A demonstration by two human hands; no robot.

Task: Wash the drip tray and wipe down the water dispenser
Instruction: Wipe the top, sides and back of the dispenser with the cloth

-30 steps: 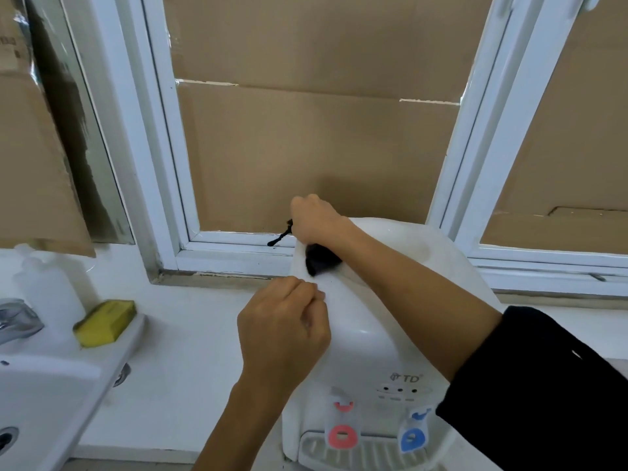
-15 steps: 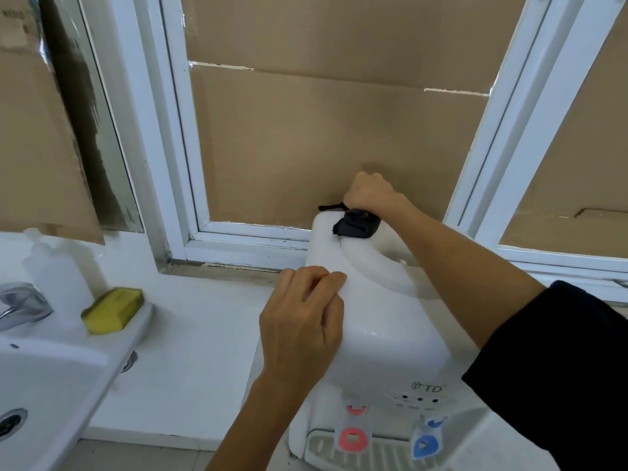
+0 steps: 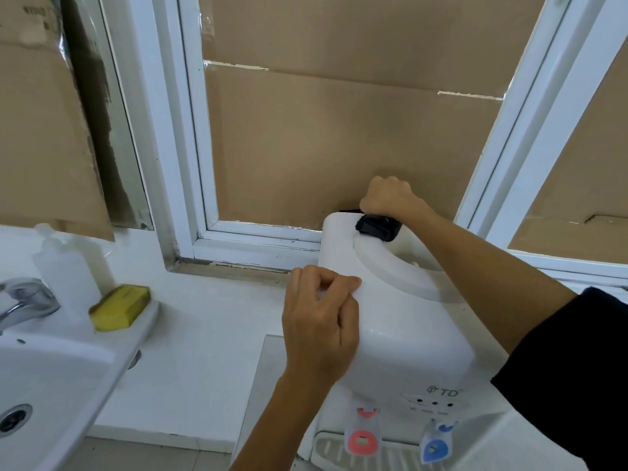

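Black cloth [image 3: 377, 227] — under right grip [image 3: 387, 197]

Your right arm wears a plain black sleeve [image 3: 560, 379], pushed up above the elbow with a soft rolled edge and no visible markings, while your left arm shows no sleeve in view, and neither your left hand [image 3: 319, 331] nor right hand [image 3: 389, 197] carries gloves, rings or a watch.

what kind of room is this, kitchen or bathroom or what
Probably a washroom or utility corner, though it could be a small kitchen area. A white basin with a chrome tap and a yellow sponge sits left of a countertop water dispenser, under a window blocked with cardboard.
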